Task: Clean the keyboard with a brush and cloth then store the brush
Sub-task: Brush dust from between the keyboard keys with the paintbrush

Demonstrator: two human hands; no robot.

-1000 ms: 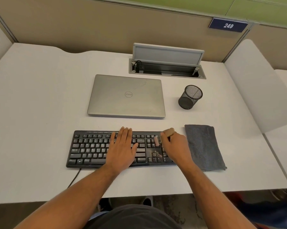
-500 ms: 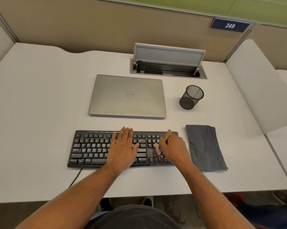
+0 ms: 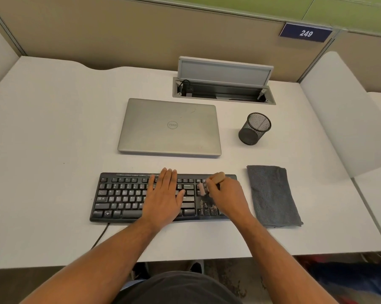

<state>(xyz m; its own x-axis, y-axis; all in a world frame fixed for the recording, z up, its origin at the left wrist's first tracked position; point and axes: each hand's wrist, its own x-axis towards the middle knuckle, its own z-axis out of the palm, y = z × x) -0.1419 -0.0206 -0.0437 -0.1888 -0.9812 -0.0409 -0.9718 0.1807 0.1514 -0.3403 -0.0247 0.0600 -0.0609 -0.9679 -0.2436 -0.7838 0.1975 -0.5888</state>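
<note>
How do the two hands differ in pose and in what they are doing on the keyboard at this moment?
The left hand lies flat with straight fingers on the middle keys; the right hand is curled round the brush. The left hand holds nothing, while the right hand sets the bristles on the keys left of the number pad. Both rest over the black keyboard.

Both arms are bare from the elbows down to the hands, with no sleeves, watch or rings to see. The left hand (image 3: 163, 200) and right hand (image 3: 228, 197) wear no gloves. A dark top (image 3: 176, 288) covers the belly.
</note>
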